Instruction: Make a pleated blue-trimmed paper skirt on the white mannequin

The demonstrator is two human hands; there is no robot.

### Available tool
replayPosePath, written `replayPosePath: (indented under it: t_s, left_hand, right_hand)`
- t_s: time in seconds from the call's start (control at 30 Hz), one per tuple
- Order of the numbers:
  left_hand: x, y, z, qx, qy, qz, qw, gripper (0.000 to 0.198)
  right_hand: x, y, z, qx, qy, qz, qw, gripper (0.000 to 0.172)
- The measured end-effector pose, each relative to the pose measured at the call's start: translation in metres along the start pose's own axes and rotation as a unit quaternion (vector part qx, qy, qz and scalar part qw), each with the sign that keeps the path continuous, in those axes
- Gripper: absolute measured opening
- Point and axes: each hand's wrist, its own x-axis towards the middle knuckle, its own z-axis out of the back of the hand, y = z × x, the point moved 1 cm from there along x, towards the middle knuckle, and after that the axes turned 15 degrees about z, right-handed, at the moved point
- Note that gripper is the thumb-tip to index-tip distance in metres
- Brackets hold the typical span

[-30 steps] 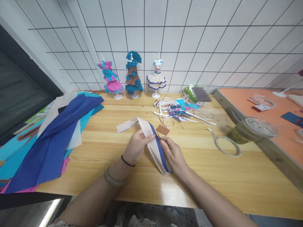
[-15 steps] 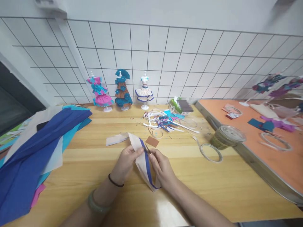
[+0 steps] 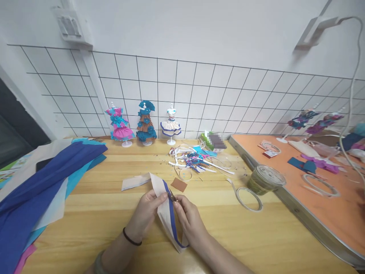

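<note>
Here, two hands meet on one paper strip (image 3: 167, 213), white with a dark blue band along one edge, held just above the wooden bench (image 3: 285, 243) near its front edge. The left hand (image 3: 146, 211) pinches the strip's white side between thumb and fingers. The right hand (image 3: 189, 219) has its fingers pressed together on the blue edge, and a small dark tip shows between the two hands, too small to identify. The strip's far end bends away and lies flat on the bench to the left. One brown paper piece (image 3: 178, 185) lies just beyond the hands. Against the grid wall stand a pink dress form (image 3: 119, 127), a teal and brown dress form (image 3: 146, 125) and a white dress form (image 3: 170, 125), three in all. One heap of paper scraps (image 3: 194, 160) sits between them and the hands. To the right lie one tape roll (image 3: 238, 195) and one lidded clear cup (image 3: 265, 179) with green contents. One stack of blue, teal and white sheets (image 3: 42, 182) covers the bench's left end. On the orange mat (image 3: 327, 213) at the right stand two more dressed figures (image 3: 299, 122), side by side.
</note>
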Motion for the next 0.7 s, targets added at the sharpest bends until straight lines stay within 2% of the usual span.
replayPosePath:
  t_s: [0.7]
  left_hand:
    - [0.0035, -0.0024, 0.0014, 0.002, -0.010, 0.041, 0.999, 0.026]
  right_hand:
    - [-0.0004, -0.0069, -0.0029, 0.050, 0.003, -0.025, 0.998, 0.029]
